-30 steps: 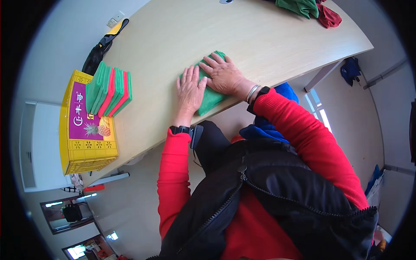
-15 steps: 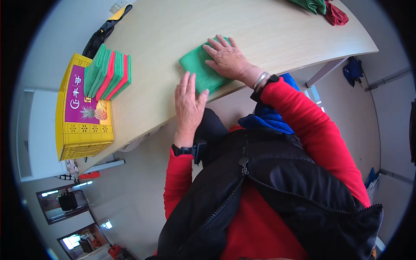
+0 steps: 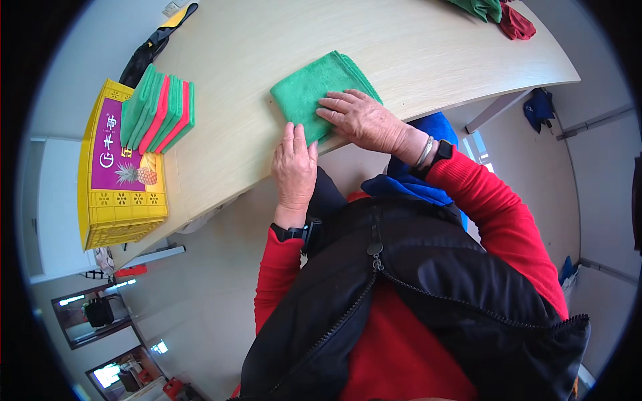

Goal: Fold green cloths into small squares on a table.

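Note:
A folded green towel (image 3: 311,87) lies flat on the table near its front edge. My right hand (image 3: 368,123) rests on the towel's near right part, fingers stretched out and pointing left. At the towel's near left corner is my left hand (image 3: 294,167), its fingers straight and their tips touching the cloth's edge. Neither hand grips anything. Part of the towel's near edge is hidden under my hands.
On the left, a yellow plastic crate (image 3: 127,207) with a purple panel stands beside a row of folded green and red towels (image 3: 157,113). Crumpled green cloth (image 3: 483,8) and dark red cloth (image 3: 516,23) lie at the far right. Blue cloth (image 3: 435,127) hangs by my lap.
My right hand has slid toward me from the towel's far part to its near right part, uncovering more of the cloth. My left hand has shifted slightly and stays at the near corner.

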Action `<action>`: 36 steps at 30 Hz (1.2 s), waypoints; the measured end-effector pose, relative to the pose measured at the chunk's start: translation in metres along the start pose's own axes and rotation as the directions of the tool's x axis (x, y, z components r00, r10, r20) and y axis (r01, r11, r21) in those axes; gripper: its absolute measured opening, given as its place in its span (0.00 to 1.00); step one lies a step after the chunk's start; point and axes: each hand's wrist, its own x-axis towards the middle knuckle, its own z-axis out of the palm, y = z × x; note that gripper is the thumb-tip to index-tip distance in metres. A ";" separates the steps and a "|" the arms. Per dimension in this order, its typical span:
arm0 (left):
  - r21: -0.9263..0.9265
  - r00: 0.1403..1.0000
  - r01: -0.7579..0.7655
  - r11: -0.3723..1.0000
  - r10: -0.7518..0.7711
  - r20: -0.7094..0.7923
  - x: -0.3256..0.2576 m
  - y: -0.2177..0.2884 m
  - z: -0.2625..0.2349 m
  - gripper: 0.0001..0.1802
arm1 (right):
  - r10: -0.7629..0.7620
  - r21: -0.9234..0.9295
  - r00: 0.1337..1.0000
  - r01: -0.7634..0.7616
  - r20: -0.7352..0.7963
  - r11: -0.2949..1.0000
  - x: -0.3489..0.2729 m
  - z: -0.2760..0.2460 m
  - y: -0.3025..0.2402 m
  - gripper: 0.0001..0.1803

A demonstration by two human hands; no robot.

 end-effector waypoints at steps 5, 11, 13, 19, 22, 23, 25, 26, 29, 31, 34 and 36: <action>0.042 0.999 0.019 0.999 -0.021 0.048 0.016 0.006 -0.004 0.24 | -0.027 0.001 1.000 0.027 -0.013 1.000 0.002 -0.006 0.006 0.27; 0.084 0.983 0.102 0.991 -0.113 0.147 0.023 0.016 -0.009 0.18 | -0.070 -0.264 0.990 0.037 -0.120 0.964 0.002 -0.006 0.011 0.25; 0.104 0.978 0.100 0.990 -0.116 0.170 0.024 0.018 -0.011 0.18 | -0.023 -0.212 0.996 0.004 -0.086 0.977 0.000 -0.007 0.020 0.26; 0.318 0.981 -0.029 0.948 -0.035 0.192 0.030 0.029 -0.018 0.12 | -0.011 -0.238 0.995 -0.013 -0.101 0.971 -0.014 -0.006 0.039 0.26; 0.353 0.978 -0.058 0.934 -0.019 0.210 0.029 0.031 -0.019 0.15 | -0.012 -0.270 0.994 -0.017 -0.105 0.963 -0.017 -0.006 0.039 0.25; 0.370 0.976 -0.072 0.926 -0.012 0.218 0.029 0.032 -0.019 0.17 | -0.011 -0.270 0.994 -0.018 -0.105 0.963 -0.018 -0.007 0.039 0.25; 0.394 0.974 -0.089 0.915 -0.003 0.227 0.026 0.033 -0.019 0.19 | -0.016 -0.305 0.995 -0.014 -0.096 0.952 -0.020 -0.008 0.039 0.26; 0.418 0.972 -0.106 0.902 0.005 0.235 0.025 0.033 -0.018 0.20 | -0.019 -0.322 0.996 -0.011 -0.091 0.947 -0.020 -0.009 0.038 0.26; 0.465 0.968 -0.141 0.874 0.025 0.248 0.023 0.033 -0.018 0.22 | 0.002 -0.317 0.998 -0.024 -0.069 0.948 -0.020 -0.013 0.034 0.26; 0.508 0.963 -0.183 0.842 0.050 0.265 0.023 0.032 -0.018 0.22 | 0.010 -0.318 0.998 -0.028 -0.058 0.948 -0.021 -0.017 0.033 0.25; 0.533 0.961 -0.199 0.823 0.057 0.271 0.024 0.035 -0.020 0.22 | 0.064 -0.390 0.998 -0.057 0.005 0.919 -0.023 -0.028 0.031 0.26; 0.546 0.960 -0.206 0.812 0.059 0.274 0.024 0.037 -0.021 0.22 | 0.096 -0.389 0.995 -0.076 0.031 0.918 -0.018 -0.041 0.029 0.26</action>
